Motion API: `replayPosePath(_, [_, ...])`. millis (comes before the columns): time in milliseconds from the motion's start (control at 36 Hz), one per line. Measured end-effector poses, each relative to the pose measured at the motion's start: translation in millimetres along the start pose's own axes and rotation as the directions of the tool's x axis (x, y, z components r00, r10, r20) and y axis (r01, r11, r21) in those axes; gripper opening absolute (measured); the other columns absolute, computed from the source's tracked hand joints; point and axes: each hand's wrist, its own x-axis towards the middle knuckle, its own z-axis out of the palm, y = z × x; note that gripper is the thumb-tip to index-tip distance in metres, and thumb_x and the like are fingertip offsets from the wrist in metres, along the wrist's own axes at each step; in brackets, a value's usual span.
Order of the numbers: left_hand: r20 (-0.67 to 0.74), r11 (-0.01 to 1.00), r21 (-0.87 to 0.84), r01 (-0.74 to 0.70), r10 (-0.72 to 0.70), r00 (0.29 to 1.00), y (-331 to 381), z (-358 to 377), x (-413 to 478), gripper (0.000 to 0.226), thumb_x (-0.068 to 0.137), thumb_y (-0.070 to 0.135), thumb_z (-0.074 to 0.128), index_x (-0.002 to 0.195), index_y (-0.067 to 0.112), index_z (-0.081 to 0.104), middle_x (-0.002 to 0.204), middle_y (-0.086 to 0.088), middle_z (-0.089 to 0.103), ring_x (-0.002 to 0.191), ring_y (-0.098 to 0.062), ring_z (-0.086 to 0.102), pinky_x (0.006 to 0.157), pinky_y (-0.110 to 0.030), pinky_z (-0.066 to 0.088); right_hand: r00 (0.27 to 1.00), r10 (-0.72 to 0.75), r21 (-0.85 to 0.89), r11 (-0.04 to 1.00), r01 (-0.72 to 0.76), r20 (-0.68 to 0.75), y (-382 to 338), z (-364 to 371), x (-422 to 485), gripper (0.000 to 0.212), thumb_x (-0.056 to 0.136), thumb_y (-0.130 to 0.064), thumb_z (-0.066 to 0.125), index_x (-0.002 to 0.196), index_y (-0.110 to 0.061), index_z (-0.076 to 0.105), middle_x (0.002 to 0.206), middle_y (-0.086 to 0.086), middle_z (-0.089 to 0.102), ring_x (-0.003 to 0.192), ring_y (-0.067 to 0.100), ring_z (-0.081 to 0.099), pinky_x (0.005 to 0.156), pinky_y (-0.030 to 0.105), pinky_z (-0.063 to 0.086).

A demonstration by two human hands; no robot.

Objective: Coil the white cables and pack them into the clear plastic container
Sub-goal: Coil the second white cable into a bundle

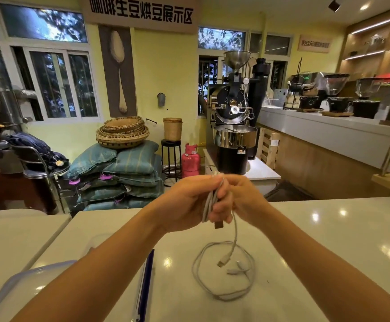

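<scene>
Both hands are raised together over the white counter (305, 228). My left hand (184, 201) grips a folded bundle of white cable (210, 201). Against it, my right hand (240, 196) pinches the same cable, whose free end hangs down to a plug (223, 261) just above the counter. A USB plug (219, 224) sticks out under my fingers. A second white cable (222, 275) lies in a loose ring on the counter below my hands. The clear plastic container (140, 287) with a blue edge sits at lower left, mostly hidden by my left forearm.
A clear lid with a bluish rim (27, 282) lies at the counter's left corner. Beyond the counter stand a coffee roaster (233, 126), stacked sacks (119, 175), a pink gas cylinder (190, 160) and a bar with grinders (335, 89) on the right.
</scene>
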Motion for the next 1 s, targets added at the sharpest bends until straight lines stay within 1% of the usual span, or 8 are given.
replayPosePath(167, [-0.327, 0.992, 0.113, -0.051, 0.085, 0.941, 2.5, -9.5, 7.8, 0.033, 0.092, 0.025, 0.035, 0.064, 0.015, 0.050, 0.057, 0.001, 0.061, 0.054, -0.011, 0.058, 0.065, -0.024, 0.050, 0.983, 0.181, -0.004, 0.984, -0.181, -0.019, 29.1, 41.1, -16.3, 0.035, 0.092, -0.007, 0.046, 0.059, -0.016, 0.052, 0.052, -0.003, 0.053, 0.045, 0.006, 0.043, 0.041, 0.015, 0.034])
replayPosePath(361, [-0.510, 0.857, 0.487, 0.165, 0.126, 0.851, -6.1, -23.7, 7.1, 0.046, 0.096, 0.019, 0.033, 0.059, 0.024, 0.059, 0.072, 0.002, 0.066, 0.069, -0.006, 0.063, 0.068, -0.016, 0.048, 0.956, 0.271, -0.323, 0.920, -0.224, 0.109, 11.4, 43.5, -22.4, 0.028, 0.093, -0.005, 0.044, 0.118, -0.001, 0.053, 0.069, 0.000, 0.058, 0.041, 0.002, 0.051, 0.046, 0.014, 0.047])
replayPosePath(472, [-0.567, 0.679, 0.667, 0.307, 0.195, 0.801, -11.1, -23.8, 5.8, 0.031, 0.096, 0.019, 0.037, 0.070, 0.013, 0.054, 0.077, 0.002, 0.055, 0.071, -0.006, 0.051, 0.064, -0.005, 0.042, 0.922, 0.351, -0.315, 0.904, -0.288, 0.165, -4.5, 33.1, -21.6, 0.037, 0.088, 0.000, 0.050, 0.125, -0.006, 0.048, 0.070, 0.002, 0.061, 0.042, 0.004, 0.053, 0.044, 0.015, 0.050])
replayPosePath(556, [-0.598, 0.630, 0.690, 0.358, 0.217, 0.771, -11.0, -27.5, 2.4, 0.031, 0.096, 0.021, 0.038, 0.083, 0.000, 0.057, 0.081, -0.004, 0.051, 0.075, -0.009, 0.050, 0.065, -0.011, 0.040, 0.896, 0.374, -0.172, 0.925, -0.340, 0.239, -17.8, 22.1, -24.2, 0.019, 0.088, 0.001, 0.050, 0.101, -0.013, 0.053, 0.066, 0.005, 0.063, 0.044, 0.007, 0.056, 0.044, 0.016, 0.051])
replayPosePath(639, [-0.571, 0.657, 0.672, 0.341, 0.167, 0.804, -10.2, -25.9, -0.2, 0.033, 0.096, 0.016, 0.036, 0.068, 0.011, 0.053, 0.067, 0.002, 0.049, 0.052, 0.011, 0.052, 0.054, -0.006, 0.042, 0.897, 0.354, -0.019, 0.932, -0.362, 0.264, -24.6, 9.7, -24.3, 0.021, 0.092, -0.003, 0.041, 0.081, -0.008, 0.059, 0.057, 0.003, 0.063, 0.043, 0.008, 0.056, 0.042, 0.016, 0.048])
replayPosePath(750, [-0.488, 0.781, 0.525, 0.338, -0.050, 0.872, -13.0, -28.8, -3.7, 0.036, 0.096, 0.023, 0.032, 0.071, 0.009, 0.053, 0.057, 0.003, 0.056, 0.047, 0.001, 0.052, 0.055, -0.013, 0.041, 0.923, 0.228, 0.169, 0.942, -0.290, 0.311, -28.0, -0.4, -21.7, 0.017, 0.078, -0.006, 0.043, 0.078, -0.004, 0.060, 0.057, 0.003, 0.063, 0.046, 0.009, 0.057, 0.044, 0.016, 0.047])
replayPosePath(889, [-0.215, 0.932, 0.153, 0.328, -0.292, 0.932, -17.7, -33.1, -4.5, 0.043, 0.090, 0.039, 0.030, 0.072, 0.009, 0.054, 0.051, 0.005, 0.055, 0.048, -0.009, 0.052, 0.061, -0.022, 0.052, 0.984, 0.042, -0.116, 0.993, -0.022, 0.173, -25.7, -4.0, -20.7, 0.016, 0.074, -0.020, 0.053, 0.069, -0.017, 0.068, 0.053, -0.012, 0.059, 0.051, -0.002, 0.050, 0.051, 0.008, 0.039])
replayPosePath(1000, [0.091, 0.946, -0.050, 0.321, -0.316, 0.944, -19.9, -28.8, -2.3, 0.034, 0.081, 0.044, 0.052, 0.070, 0.012, 0.057, 0.056, 0.005, 0.056, 0.050, -0.008, 0.052, 0.063, -0.022, 0.050, 0.979, 0.021, -0.116, 0.993, 0.002, 0.203, -24.1, -5.2, -20.6, 0.027, 0.078, -0.025, 0.048, 0.065, -0.027, 0.072, 0.077, -0.021, 0.066, 0.084, -0.004, 0.060, 0.080, 0.016, 0.047])
